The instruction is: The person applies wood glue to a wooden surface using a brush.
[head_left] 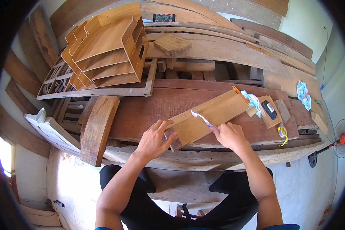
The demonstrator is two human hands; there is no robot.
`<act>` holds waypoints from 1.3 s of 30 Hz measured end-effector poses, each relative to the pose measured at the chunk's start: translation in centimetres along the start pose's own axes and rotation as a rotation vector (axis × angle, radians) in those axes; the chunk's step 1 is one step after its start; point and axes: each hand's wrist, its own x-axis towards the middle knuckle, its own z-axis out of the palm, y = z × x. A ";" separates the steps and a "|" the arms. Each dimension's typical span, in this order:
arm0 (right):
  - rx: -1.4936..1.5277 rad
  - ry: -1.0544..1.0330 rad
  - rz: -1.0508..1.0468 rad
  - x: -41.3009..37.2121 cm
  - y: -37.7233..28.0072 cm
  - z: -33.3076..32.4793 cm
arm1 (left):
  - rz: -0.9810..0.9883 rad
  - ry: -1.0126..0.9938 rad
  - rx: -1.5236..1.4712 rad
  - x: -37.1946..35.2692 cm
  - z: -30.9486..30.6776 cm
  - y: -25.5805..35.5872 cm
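A light wooden board (pixel 209 117) lies slanted across a reddish-brown plank (pixel 142 111). My left hand (pixel 155 140) rests on the board's near left end, its thumb and fingers apart, with the thumb near the end edge. In my right hand (pixel 230 135) is a toothbrush (pixel 204 119) with a white and purple handle, gripped between thumb and fingers. The toothbrush's head is over the middle of the board's upper surface. Beside the board's far right end are an orange-handled tool (pixel 237 90) and a crumpled blue patterned cloth (pixel 252 100).
A wooden tiered shelf (pixel 103 42) stands at the back left. A thick block (pixel 97 128) lies left. At right are a black object (pixel 269 109) on a small board, a yellow tape measure (pixel 282 131), another cloth (pixel 303 96) and a fan (pixel 339 140).
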 end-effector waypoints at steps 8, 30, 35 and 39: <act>-0.019 -0.052 -0.019 -1.7 -1.4 -1.2 | 0.059 0.028 0.031 0.0 0.2 -0.1; 0.181 0.075 -0.033 -1.0 0.8 -1.5 | 0.009 -0.123 0.124 -0.7 0.0 -0.2; 0.132 -0.080 -0.267 -3.2 -1.0 -1.0 | -0.025 -0.245 0.179 -0.4 -0.1 0.0; 0.174 0.061 0.007 -2.0 0.9 -2.7 | 0.018 -0.239 0.202 -0.6 0.5 -0.5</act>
